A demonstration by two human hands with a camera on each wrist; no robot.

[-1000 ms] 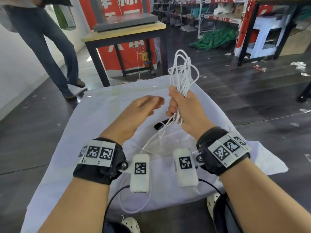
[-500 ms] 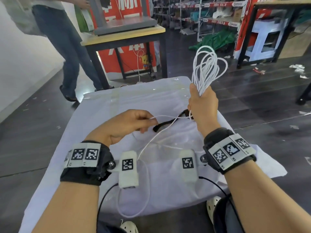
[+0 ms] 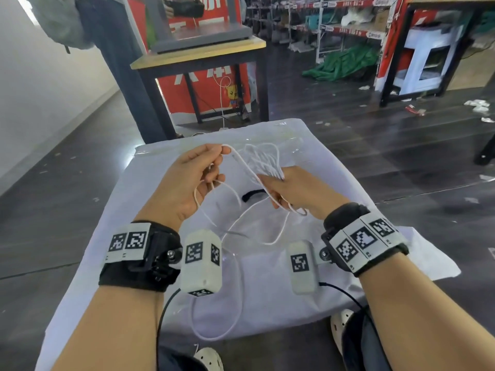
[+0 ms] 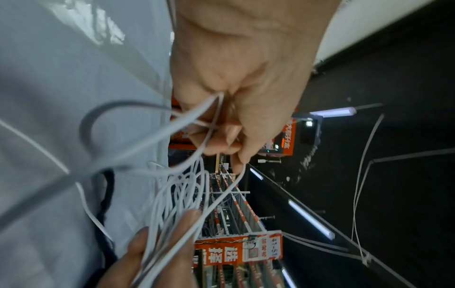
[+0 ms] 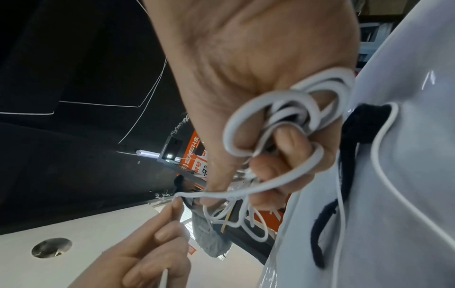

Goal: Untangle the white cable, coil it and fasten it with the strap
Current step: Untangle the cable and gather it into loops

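My right hand (image 3: 289, 190) grips a bundle of loops of the white cable (image 3: 263, 159) over the white cloth; the loops fan out away from me. My left hand (image 3: 199, 172) pinches a strand of the same cable (image 4: 194, 124) at its fingertips, and that strand runs taut across to the right fist. More loose cable (image 3: 233, 287) trails over the cloth and off its near edge. The black strap (image 3: 250, 194) lies on the cloth between and below my hands; in the right wrist view the strap (image 5: 354, 140) shows just behind the looped cable (image 5: 290, 117).
The white cloth (image 3: 334, 183) covers a low surface on a dark floor. A black-framed wooden table (image 3: 203, 53) stands just beyond it, with a person (image 3: 115, 60) beside it at the left. Shelving and a green heap (image 3: 345, 61) are far back.
My right hand has come down and toward the middle with the cable bundle, which now lies flatter. My left hand has risen and drawn a strand up from the bundle.
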